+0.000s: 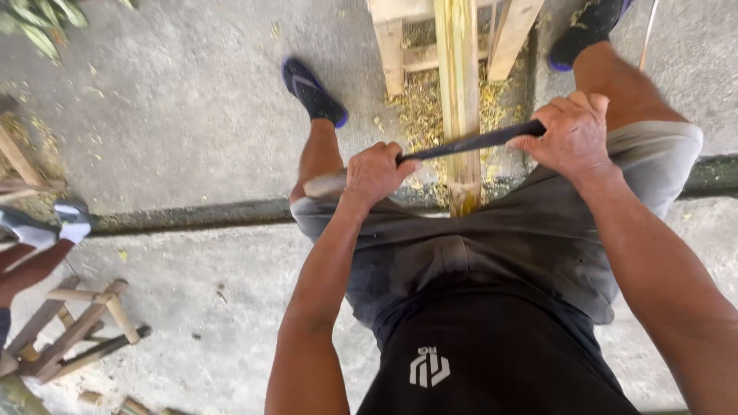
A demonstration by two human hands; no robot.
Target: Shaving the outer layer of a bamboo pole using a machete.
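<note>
Between the person's knees, a long pale yellow-green bamboo pole [459, 92] runs away from the body, its near end at the edge of the grey shorts [492, 238] and its far end resting on a rough wooden trestle [400, 38]. Across it lies a dark, narrow two-handled blade [469, 143], set at a slight slant. The left hand [374, 174] is clamped around the pale wooden handle at the blade's lower end, and the right hand [573, 132] is wrapped tight around the other end, so the two hands sit well apart, one on either side of the pole, with the blade touching the bamboo between them.

As for progress, a thick scatter of yellowish shavings [421, 115] lies on the grey concrete floor [192, 115] beside and beneath the pole, which suggests a good deal of scraping is already done (the visible face of the bamboo looks smooth and fairly even). The blade sits close to the near end, with most of the pole's length beyond it; how much of the surface is still unworked cannot be told from this angle.

Off to the left stand low frames of bamboo sticks [77, 330], and another person's gloved hand [46, 227] shows at the edge.
</note>
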